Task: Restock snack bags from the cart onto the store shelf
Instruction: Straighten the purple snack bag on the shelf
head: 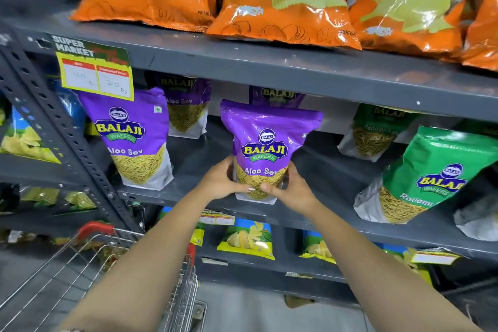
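Observation:
A purple Aloo Sev snack bag (pixel 265 140) stands upright at the front edge of the grey middle shelf (pixel 194 197). My left hand (pixel 219 180) grips its lower left side and my right hand (pixel 289 187) grips its lower right side, thumbs on the front. A second purple Aloo Sev bag (pixel 132 137) stands to the left on the same shelf. More purple bags (pixel 186 110) sit behind. The wire cart (pixel 107 264) with a red handle is at the lower left, below my left arm.
Green Ratlami Sev bags (pixel 428 175) stand on the right of the same shelf. Orange chip bags (pixel 285 0) fill the shelf above. A yellow price tag (pixel 95 75) hangs from the upper shelf edge. Yellow-green chip bags (pixel 246 240) sit on the shelf below.

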The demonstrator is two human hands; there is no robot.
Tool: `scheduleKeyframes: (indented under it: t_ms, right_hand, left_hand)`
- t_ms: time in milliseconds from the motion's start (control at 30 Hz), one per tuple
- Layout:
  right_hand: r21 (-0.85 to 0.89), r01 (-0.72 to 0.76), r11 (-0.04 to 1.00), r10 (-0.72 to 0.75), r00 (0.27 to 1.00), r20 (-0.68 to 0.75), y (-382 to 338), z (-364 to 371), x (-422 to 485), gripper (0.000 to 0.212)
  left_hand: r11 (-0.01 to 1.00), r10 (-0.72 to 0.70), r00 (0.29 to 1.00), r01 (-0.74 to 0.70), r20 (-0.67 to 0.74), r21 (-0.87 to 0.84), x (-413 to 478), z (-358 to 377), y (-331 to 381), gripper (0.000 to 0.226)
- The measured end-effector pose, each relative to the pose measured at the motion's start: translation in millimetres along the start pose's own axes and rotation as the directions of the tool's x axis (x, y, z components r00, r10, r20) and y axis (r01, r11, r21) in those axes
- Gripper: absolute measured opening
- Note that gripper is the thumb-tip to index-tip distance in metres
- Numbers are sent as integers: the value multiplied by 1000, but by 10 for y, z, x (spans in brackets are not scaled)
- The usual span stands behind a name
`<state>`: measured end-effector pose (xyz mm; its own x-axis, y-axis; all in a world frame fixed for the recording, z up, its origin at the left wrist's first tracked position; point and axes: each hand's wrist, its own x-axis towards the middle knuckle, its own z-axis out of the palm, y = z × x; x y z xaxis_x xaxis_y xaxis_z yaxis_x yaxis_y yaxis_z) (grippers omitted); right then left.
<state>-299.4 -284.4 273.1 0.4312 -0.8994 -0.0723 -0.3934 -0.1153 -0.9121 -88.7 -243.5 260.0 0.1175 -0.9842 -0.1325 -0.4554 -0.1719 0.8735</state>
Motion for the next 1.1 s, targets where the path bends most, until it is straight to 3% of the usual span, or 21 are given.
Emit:
scheduleKeyframes:
  t_ms: [67,133,200,267,333,433,600,867,900,1000,1100]
  right_hand:
    - [206,30,978,-27,999,-17,-98,-77,-5,97]
    - [407,3,913,51,991,-122,-309,-214,12,98]
    - [491,50,870,59,977,-203,-543,-386,60,64]
    - [498,145,855,-22,970,-244,-746,-493,87,22]
    - [487,195,851,-57,957,-284,-861,-535,106,11]
    - [529,212,822,-51,952,-303,-792,-586,113,16]
    - [648,215,731,-77,969,-235,-633,-652,22,21]
    - [541,207,815,-90,968,-234,-777,-669,113,19]
    - [564,195,803,-50,964,-262,-749,-653,127,22]
    - [683,52,728,226,923,-311,-419,-501,104,61]
    - [684,-173,708,454,854,-254,43,-129,-72,69]
  left_hand:
    - [998,-5,1000,5,2,-68,-55,59,31,114]
    - [987,-9,999,4,-32,-160,-83,159,34,128]
    - [972,-14,998,-2,-65,-234,-85,284,-1,129]
    - [958,-44,993,11,-108,-288,-64,398,-50,122]
    - [941,-82,987,32,-136,-338,-47,463,-93,106]
    - [944,-87,987,38,-136,-327,-47,482,-113,87]
    - [954,-91,987,48,-134,-297,-35,461,-141,88]
    - [937,-96,990,54,-106,-344,-9,466,-222,90]
    - [935,-98,993,67,-72,-348,4,446,-218,98]
    - [942,-133,990,142,47,-305,22,360,-224,136]
    - [938,-144,983,173,115,-302,-7,346,-318,147]
